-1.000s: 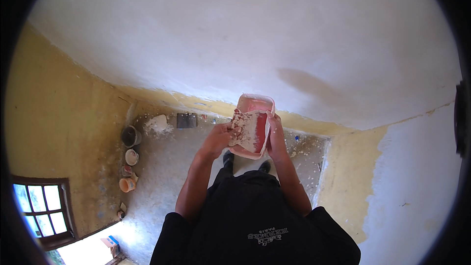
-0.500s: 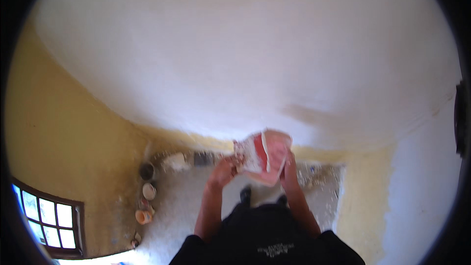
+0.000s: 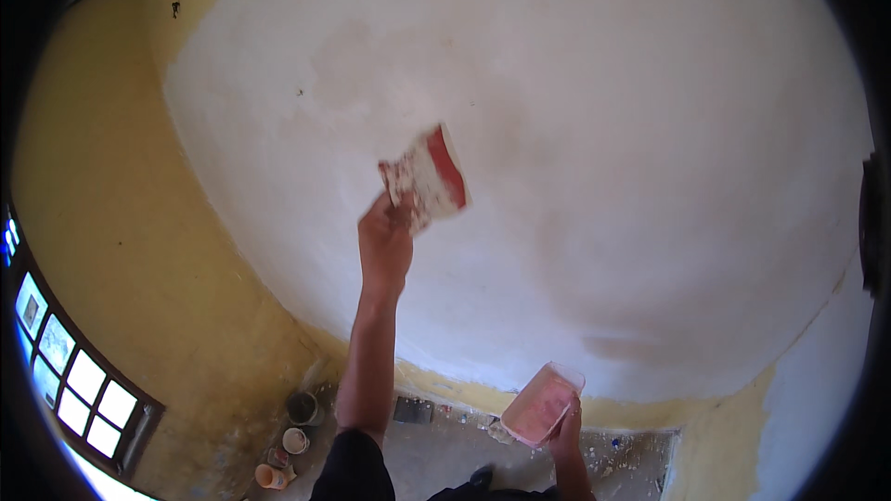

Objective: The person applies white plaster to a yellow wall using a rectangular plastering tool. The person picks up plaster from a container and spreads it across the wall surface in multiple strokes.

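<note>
My left hand [image 3: 387, 237] is closed round the grip end of a wide red putty scraper [image 3: 427, 176], smeared with whitish filler. Its straight edge points to the right and is at or close to the white-coated wall [image 3: 594, 130]; I cannot tell if it touches. Lower and to the right, my right hand [image 3: 566, 429] grips the side of a pinkish rectangular tray [image 3: 541, 405], tilted, with filler residue inside. Most of the right fingers are hidden behind the tray.
At the foot of the yellow wall [image 3: 158, 223] on the left stand a dark bucket [image 3: 303, 407], a white tub [image 3: 295, 442] and an orange container [image 3: 269, 477]. A barred window [image 3: 88, 380] is at lower left. Debris specks the floor [image 3: 622, 464].
My left hand has carried the scraper from the tray up and to the left, in front of the wall. The tray in my right hand is now lower in view. My view has tilted upward.
</note>
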Demonstrator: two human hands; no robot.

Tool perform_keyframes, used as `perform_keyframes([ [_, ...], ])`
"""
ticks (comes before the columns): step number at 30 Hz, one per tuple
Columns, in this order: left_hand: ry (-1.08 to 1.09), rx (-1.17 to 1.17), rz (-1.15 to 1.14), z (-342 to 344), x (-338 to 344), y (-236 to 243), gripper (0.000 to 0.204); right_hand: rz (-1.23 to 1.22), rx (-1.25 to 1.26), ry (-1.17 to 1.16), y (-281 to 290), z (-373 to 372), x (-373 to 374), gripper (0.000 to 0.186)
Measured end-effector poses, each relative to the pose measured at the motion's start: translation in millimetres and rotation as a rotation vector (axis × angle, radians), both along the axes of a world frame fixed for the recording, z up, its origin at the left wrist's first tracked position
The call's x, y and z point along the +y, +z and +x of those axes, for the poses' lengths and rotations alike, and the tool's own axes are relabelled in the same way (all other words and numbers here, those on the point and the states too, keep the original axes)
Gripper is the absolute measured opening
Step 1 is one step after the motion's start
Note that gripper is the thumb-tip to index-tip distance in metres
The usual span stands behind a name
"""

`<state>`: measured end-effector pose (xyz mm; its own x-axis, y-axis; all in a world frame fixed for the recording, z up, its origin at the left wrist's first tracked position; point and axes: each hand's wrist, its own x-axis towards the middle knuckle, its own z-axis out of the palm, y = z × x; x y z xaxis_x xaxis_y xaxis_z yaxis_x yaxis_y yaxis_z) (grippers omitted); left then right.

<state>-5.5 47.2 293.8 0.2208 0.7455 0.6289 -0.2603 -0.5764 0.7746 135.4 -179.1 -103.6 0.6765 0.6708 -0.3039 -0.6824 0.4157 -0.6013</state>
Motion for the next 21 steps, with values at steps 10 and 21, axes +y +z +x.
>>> perform_keyframes([
  [10, 1.026, 0.554, 1.064, 121, 96, 25, 0.06, 0.038, -0.096, 0.052, -24, 7, -12, 0.055],
  [21, 0.991, 0.059, 0.58, 46, 70, 53, 0.034, -0.024, -0.037, -0.072, 5, 24, -16, 0.05],
])
